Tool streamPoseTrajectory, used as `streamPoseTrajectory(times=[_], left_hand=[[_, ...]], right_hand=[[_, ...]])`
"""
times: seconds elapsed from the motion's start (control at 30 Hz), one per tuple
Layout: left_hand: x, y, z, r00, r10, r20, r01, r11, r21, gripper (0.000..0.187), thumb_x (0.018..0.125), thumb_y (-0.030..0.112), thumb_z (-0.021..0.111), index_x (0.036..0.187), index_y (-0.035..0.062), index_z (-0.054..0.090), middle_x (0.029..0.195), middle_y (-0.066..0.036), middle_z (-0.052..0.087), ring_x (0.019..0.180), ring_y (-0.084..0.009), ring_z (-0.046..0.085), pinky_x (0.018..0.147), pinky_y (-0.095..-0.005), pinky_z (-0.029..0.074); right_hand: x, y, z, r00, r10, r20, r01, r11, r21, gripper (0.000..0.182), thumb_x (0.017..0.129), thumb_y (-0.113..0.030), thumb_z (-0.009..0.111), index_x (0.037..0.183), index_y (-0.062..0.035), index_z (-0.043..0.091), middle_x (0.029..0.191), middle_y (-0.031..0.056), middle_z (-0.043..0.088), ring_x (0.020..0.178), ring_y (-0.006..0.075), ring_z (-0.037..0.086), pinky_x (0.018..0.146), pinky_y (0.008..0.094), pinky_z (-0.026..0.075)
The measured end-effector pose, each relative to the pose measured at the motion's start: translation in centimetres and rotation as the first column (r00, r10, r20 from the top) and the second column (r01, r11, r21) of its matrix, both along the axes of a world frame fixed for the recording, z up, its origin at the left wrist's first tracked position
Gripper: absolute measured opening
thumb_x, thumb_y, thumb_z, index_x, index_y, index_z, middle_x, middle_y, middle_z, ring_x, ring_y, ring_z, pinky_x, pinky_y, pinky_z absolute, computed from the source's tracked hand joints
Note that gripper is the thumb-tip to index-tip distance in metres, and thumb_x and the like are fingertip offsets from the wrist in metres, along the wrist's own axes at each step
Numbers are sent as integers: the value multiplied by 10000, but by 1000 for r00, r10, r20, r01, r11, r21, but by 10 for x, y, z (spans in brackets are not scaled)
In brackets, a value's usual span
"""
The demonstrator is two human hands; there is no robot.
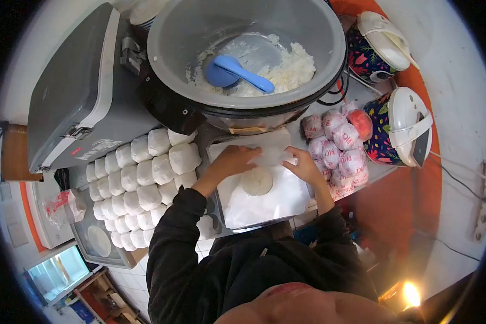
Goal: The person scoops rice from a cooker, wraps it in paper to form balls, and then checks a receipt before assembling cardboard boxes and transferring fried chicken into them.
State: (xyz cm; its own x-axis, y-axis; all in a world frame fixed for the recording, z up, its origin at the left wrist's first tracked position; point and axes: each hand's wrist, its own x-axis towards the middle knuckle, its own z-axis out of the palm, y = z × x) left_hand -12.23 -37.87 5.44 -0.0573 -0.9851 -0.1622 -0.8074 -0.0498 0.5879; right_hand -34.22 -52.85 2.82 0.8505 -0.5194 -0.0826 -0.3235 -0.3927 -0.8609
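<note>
"White round patty [257, 181], where?"

"On white paper [254, 209], just to the body side of the 2 hands."

"Their grip?"

"Right hand [303, 165] pinches a thin translucent sheet [271, 156]. Left hand [233, 163] touches it; whether closed, I cannot tell. Beyond them, a blue scoop [242, 73] rests in the pot [173, 48]."

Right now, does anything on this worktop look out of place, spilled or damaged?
Nothing looks clearly spilled or damaged, and the white disc on the paper looks whole. One mild oddity: a round red item sits against the pale, pink-printed bundles beside the open cooker, standing out because its colour differs.
</note>
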Motion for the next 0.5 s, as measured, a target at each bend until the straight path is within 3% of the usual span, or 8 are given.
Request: streamPoseTrajectory(times=[0.13,0.2,0.33,0.43,0.5], left_hand=[[7,-4,10,990,-84,109,73,992,104,324,833,292,666,1087,127,550,841,-90,651,830,-291,655,698,-432,507],[3,-11,22,968,-75,-239,139,955,263,317,839,233,662,1115,133,543,780,-72,614,748,-236,631,664,-382,485],[6,-11,-1,924,-23,-383,110,972,207,327,834,181,665,1122,121,523,704,-37,544,693,-183,577,657,-337,461],[1,-9,-1,879,-115,-463,246,941,232,355,831,150,673,1138,112,498,695,-7,498,659,-170,546,639,-331,450],[4,-12,1,832,-22,-554,273,886,376,403,876,196,630,1233,96,471,886,-73,562,849,-205,590,776,-352,478]], right_hand=[[-1,-18,-11,982,132,-135,-108,979,174,214,748,-98,712,935,-20,645,952,133,678,865,223,645,774,316,493],[3,-16,-16,998,4,57,-28,902,430,186,719,26,697,891,3,631,972,126,685,919,185,638,836,303,498],[7,-17,0,990,105,97,-140,853,502,220,683,113,674,871,9,626,957,92,681,926,186,636,875,296,493],[5,-19,-6,982,150,117,-189,824,534,194,710,122,627,865,6,621,942,84,674,914,164,635,855,284,490],[4,-24,-19,994,112,1,-99,876,473,149,738,41,654,877,4,616,943,95,671,901,147,629,804,290,491]])
